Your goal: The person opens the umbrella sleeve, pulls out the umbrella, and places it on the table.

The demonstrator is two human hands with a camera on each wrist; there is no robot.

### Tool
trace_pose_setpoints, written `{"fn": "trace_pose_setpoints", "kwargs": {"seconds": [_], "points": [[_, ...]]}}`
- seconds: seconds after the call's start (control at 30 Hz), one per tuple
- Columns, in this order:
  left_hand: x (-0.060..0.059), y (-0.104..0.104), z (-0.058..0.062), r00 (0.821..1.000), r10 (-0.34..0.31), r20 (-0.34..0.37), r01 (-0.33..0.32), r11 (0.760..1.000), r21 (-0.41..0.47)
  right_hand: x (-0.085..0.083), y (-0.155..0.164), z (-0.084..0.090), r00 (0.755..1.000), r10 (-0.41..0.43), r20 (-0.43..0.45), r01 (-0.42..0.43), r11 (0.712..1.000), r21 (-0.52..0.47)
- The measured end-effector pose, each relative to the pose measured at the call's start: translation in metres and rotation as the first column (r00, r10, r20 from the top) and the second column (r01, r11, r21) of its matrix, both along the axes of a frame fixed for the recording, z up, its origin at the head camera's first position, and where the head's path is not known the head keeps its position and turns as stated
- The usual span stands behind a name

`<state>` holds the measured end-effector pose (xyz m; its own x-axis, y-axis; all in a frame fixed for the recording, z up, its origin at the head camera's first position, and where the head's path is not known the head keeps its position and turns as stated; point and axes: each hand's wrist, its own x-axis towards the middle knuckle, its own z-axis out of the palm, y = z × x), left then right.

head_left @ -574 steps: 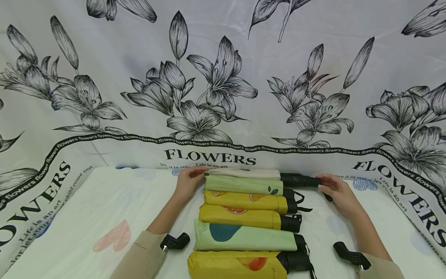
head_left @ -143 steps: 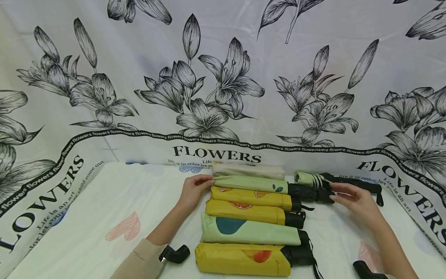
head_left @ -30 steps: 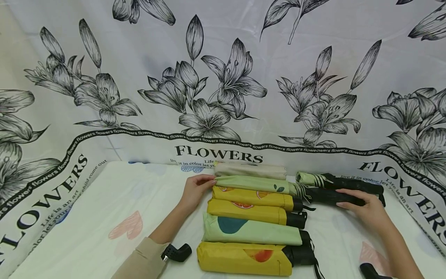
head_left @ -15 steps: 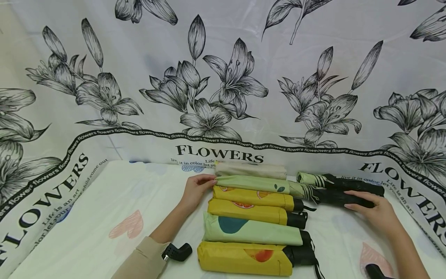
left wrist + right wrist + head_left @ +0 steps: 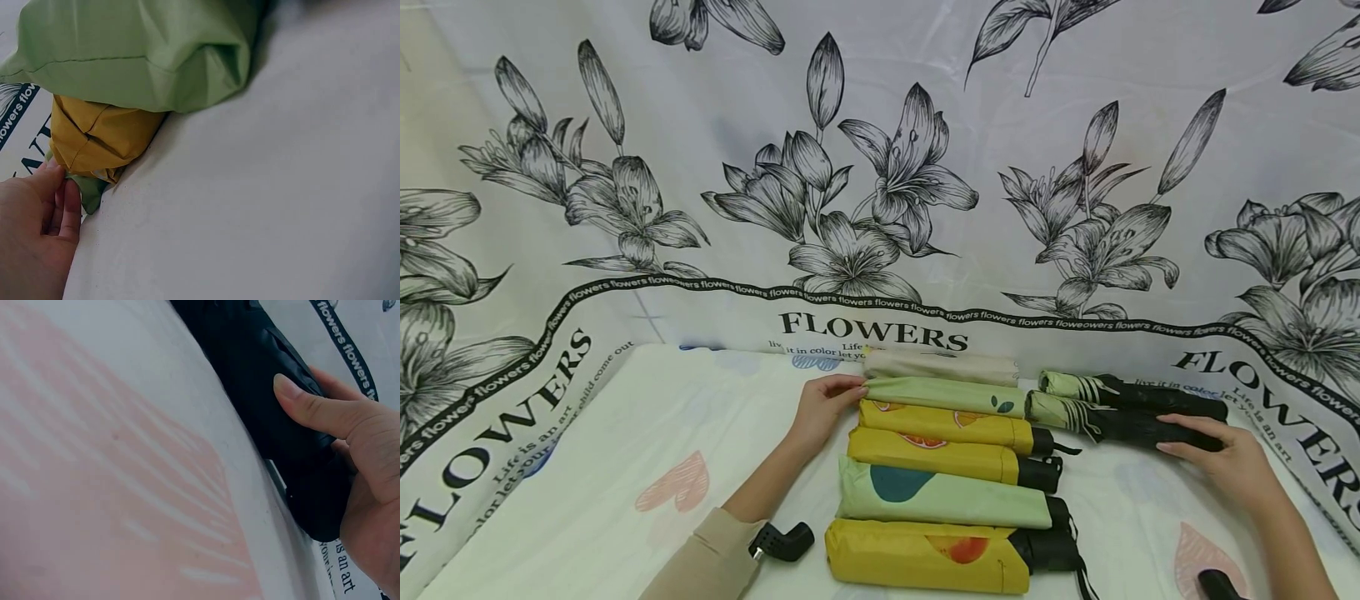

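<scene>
Left hand [image 5: 820, 410]: fingers pinch the closed end of the light green sleeve [image 5: 943, 395], second in the row of sleeves.
Right hand [image 5: 1221, 462]: curled round the black handle of the bare green umbrella [image 5: 1120, 421].
Bare green umbrella: lying on the bench [image 5: 625, 450], right of its sleeve, beside another bare umbrella [image 5: 1131, 390].

2 hands [image 5: 823, 408] [image 5: 1225, 462] on folded umbrellas [image 5: 943, 396]
</scene>
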<state>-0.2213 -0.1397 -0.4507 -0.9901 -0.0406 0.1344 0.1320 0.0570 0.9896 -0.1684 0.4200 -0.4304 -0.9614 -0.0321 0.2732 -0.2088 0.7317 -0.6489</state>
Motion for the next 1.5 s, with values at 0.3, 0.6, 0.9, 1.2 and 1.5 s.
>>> {"fn": "trace_pose_setpoints", "kwargs": {"seconds": [0.3, 0.6, 0.9, 1.2, 1.5], "points": [[0.001, 0.000, 0.001, 1.000, 0.005, 0.004, -0.005, 1.000, 0.002, 0.001, 0.009, -0.003, 1.000, -0.004, -0.014, 0.003, 1.000, -0.015], [0.002, 0.001, 0.003, 1.000, 0.003, 0.011, -0.003, 1.000, 0.028, 0.006, 0.017, -0.005, 1.000, -0.028, -0.011, 0.028, 0.999, -0.018], [0.001, -0.001, 0.001, 1.000, -0.007, -0.004, 0.007, 1.000, 0.008, 0.002, 0.019, -0.008, 0.993, 0.014, -0.117, -0.012, 1.000, 0.023], [0.001, -0.001, -0.001, 1.000, -0.001, 0.011, 0.000, 1.000, 0.020, 0.000, 0.017, -0.009, 0.991, -0.020, -0.133, 0.025, 0.999, 0.035], [0.001, -0.001, 0.000, 1.000, 0.004, 0.011, -0.004, 1.000, 0.016, -0.001, 0.017, -0.012, 0.988, -0.057, -0.141, 0.065, 0.996, 0.053]]}}
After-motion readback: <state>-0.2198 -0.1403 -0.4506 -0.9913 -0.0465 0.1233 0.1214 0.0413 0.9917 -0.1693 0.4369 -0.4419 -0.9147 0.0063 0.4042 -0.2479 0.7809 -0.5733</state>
